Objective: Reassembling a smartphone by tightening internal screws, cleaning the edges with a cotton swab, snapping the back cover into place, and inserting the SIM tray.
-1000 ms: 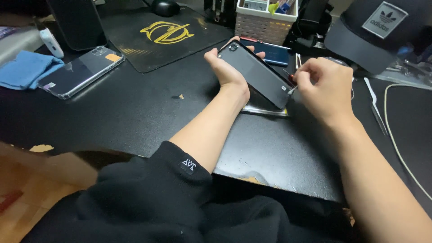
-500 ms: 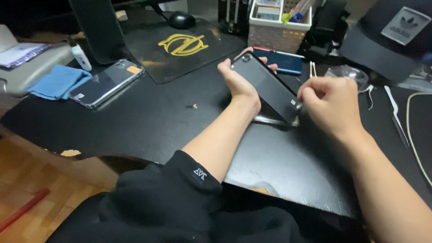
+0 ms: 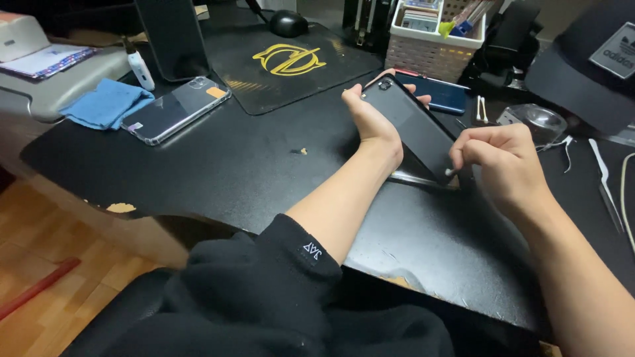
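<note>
My left hand (image 3: 372, 122) grips a black phone (image 3: 418, 135) by its upper half and holds it back side up, tilted, with its lower end down near the black desk (image 3: 264, 172). My right hand (image 3: 504, 162) pinches a small white-tipped cotton swab (image 3: 450, 172) whose tip touches the phone's lower edge. A thin flat piece lies on the desk just under the phone's low end.
A phone in a clear case (image 3: 175, 109) and a blue cloth (image 3: 106, 102) lie at the left. At the back are a dark mat with a yellow emblem (image 3: 291, 63), a white basket (image 3: 433, 49) and a blue phone (image 3: 444, 96). A black cap (image 3: 589, 66), a clear dish (image 3: 539, 122), spare swabs (image 3: 481, 109) and tweezers (image 3: 605, 185) lie to the right.
My view has shifted, so the desk sits lower in the picture. My right hand has settled at the phone's lower edge with the swab tip showing. My left hand keeps its grip.
</note>
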